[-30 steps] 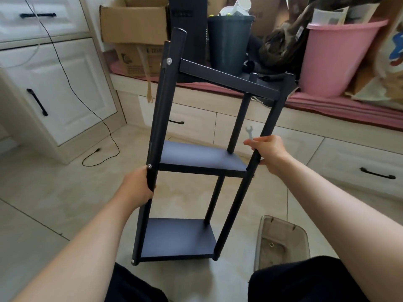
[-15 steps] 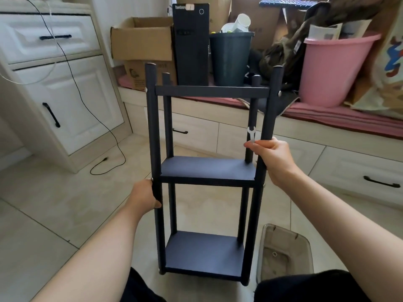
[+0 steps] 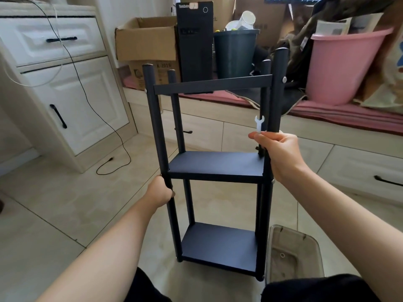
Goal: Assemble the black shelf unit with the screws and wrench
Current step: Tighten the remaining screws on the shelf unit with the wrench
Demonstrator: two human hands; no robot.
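Note:
The black shelf unit [image 3: 216,168] stands upright on the tiled floor in front of me, with three boards between four round posts. My left hand [image 3: 160,190] grips the near left post just below the middle board. My right hand [image 3: 277,151] grips the near right post above the middle board and also pinches a small white wrench [image 3: 259,124] that sticks up from its fingers. Silver screw heads show on the right post at the top board [image 3: 284,79] and at the middle board [image 3: 273,181].
A clear plastic bin [image 3: 294,253] with a small ring inside sits on the floor right of the shelf's base. Behind stand a low drawer bench [image 3: 349,168], a cardboard box [image 3: 146,40], a black tower [image 3: 195,40], a dark bin [image 3: 235,53] and a pink tub [image 3: 344,66]. A white cabinet [image 3: 65,83] with a loose cable is at the left.
The shelf unit has swung from a tilted, twisted position to upright and has turned, so its right side now shows. Both hands kept their grips on the posts.

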